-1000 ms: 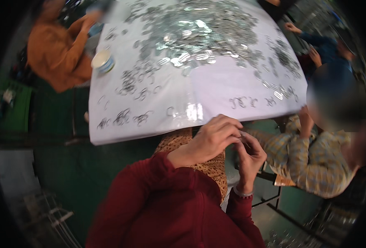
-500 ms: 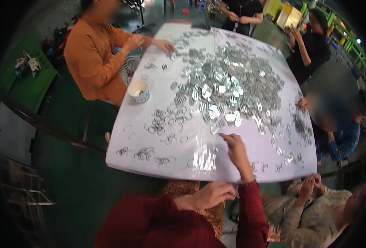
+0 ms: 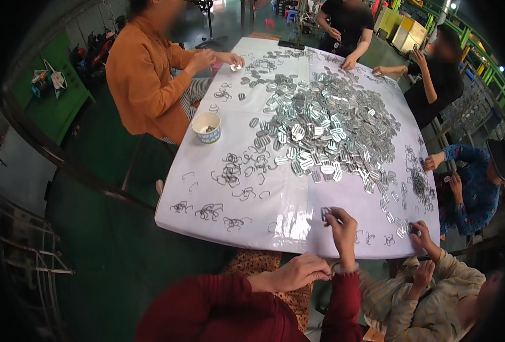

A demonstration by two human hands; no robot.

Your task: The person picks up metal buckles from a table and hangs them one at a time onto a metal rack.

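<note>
My right hand point(image 3: 342, 227) reaches over the near part of the white-covered table point(image 3: 246, 235), its thumb and fingers pinching a small slotted silver metal plate point(image 3: 325, 213). Beyond it lies a large heap of similar oval slotted metal plates point(image 3: 321, 125). My left hand point(image 3: 295, 274) is held in front of the table's near edge, next to my right wrist. Its fingers are pressed together; whatever is between them is too small to make out. Small bent dark wire pieces point(image 3: 229, 170) lie in loose clusters left of the heap, with further wire clusters point(image 3: 209, 211) along the near left.
A paper cup point(image 3: 207, 129) with small pieces in it stands at the left. One person in an orange top point(image 3: 144, 74) sits at the left edge; others work at the far side and right. A co-worker's hand point(image 3: 423, 235) touches the table at the near right.
My right hand has drawn back from the heap toward me, now with a metal plate in its fingers. My left hand stays near the table edge. The near-right co-worker's hand has reached onto the table.
</note>
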